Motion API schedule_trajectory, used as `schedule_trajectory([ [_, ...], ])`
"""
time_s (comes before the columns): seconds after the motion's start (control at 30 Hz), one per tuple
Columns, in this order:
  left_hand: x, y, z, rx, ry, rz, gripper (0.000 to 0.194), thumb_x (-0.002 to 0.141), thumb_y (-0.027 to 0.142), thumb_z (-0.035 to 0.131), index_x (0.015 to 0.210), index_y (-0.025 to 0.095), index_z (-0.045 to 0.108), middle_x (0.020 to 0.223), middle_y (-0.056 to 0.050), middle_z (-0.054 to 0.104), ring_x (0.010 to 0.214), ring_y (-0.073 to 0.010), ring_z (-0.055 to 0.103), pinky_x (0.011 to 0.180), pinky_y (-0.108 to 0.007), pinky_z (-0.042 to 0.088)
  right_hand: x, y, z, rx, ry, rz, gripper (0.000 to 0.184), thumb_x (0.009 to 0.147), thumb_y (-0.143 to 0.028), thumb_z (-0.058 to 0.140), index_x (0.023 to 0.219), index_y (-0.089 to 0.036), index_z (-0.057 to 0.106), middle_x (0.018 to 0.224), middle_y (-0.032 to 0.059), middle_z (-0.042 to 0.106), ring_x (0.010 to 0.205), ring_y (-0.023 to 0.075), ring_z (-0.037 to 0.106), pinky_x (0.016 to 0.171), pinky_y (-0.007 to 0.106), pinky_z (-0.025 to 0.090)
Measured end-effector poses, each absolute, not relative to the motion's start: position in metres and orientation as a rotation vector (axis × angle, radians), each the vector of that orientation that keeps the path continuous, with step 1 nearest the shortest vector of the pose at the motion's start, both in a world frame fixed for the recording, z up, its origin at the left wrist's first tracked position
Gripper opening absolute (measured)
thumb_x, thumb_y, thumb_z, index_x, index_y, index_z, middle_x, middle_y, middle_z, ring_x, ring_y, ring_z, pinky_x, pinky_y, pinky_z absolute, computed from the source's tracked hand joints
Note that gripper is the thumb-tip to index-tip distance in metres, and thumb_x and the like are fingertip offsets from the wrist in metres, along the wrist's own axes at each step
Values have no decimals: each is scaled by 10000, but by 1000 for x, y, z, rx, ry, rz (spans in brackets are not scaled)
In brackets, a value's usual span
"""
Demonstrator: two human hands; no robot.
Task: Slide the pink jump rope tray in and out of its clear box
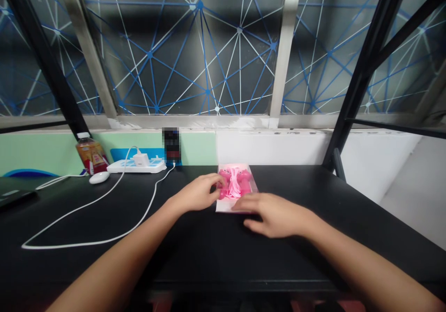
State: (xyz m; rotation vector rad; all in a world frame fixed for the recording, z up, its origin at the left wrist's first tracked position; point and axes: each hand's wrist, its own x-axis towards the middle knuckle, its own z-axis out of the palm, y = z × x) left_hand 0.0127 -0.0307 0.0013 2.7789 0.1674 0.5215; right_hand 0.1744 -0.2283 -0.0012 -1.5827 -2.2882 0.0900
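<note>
A shallow box point(226, 206) with a pale front panel lies on the black desk. Inside is what looks like a pink jump rope point(235, 182), its cord bundled in the middle between pink handle-like pieces. My left hand point(200, 192) reaches in from the left, fingers curved over the left pink piece, with a gap between thumb and fingers. At the box's near right corner, my right hand point(275, 213) lies with fingers stretched over the edge and thumb apart. Its fingertips partly cover the box front, so firm contact is unclear.
On the left of the desk point(195, 261) are a white power strip point(153, 165) with a plugged-in charger point(141, 159), a long looping white cable point(87, 244), a white mouse point(99, 177) and a drink bottle point(91, 154). A blurred dark device point(171, 145) stands against the wall. Black frame posts point(355, 89) flank the desk.
</note>
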Motion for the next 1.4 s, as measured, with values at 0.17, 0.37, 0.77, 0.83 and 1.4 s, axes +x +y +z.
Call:
schedule_trajectory([
  [0.17, 8, -34, 6, 2732, 187, 438, 295, 975, 338, 358, 1029, 237, 630, 1206, -16, 632, 1095, -196, 580, 956, -318, 423, 201, -222, -15, -1800, -1997, -176, 526, 873, -342, 581, 1369, -204, 475, 1388, 137, 462, 1285, 283, 408, 1048, 469, 370],
  [0.37, 2, -38, 3, 2825, 143, 385, 507, 740, 440, 723, 1176, 237, 564, 1288, -66, 566, 1109, -257, 569, 934, -331, 434, 210, -213, -28, -1997, -1848, -182, 628, 926, -466, 470, 1444, -133, 342, 1428, 211, 374, 1302, 327, 383, 1024, 517, 377],
  [0.77, 8, -32, -8, 2783, 390, 425, 245, 880, 330, 512, 1090, 235, 593, 693, 23, 621, 612, -152, 606, 615, -262, 434, 212, -210, -24, -1921, -1708, 54, 372, 868, -344, 582, 1195, -173, 626, 759, 30, 681, 672, 181, 633, 646, 297, 473],
  [0.83, 5, -31, -5, 2694, 367, 336, 275, 881, 291, 474, 1130, 232, 574, 619, 46, 613, 541, -135, 599, 577, -245, 431, 214, -214, -22, -1901, -1715, 200, 417, 882, -327, 542, 1261, -159, 580, 717, 17, 690, 641, 175, 644, 639, 293, 479],
  [1.4, 5, -33, -7, 2777, 164, 543, 329, 764, 182, 606, 1086, 240, 578, 1319, -68, 503, 1143, -237, 537, 963, -365, 432, 200, -212, -21, -1668, -2074, -263, 172, 864, -108, 507, 976, -183, 612, 1201, 105, 542, 1098, 220, 535, 933, 404, 483],
])
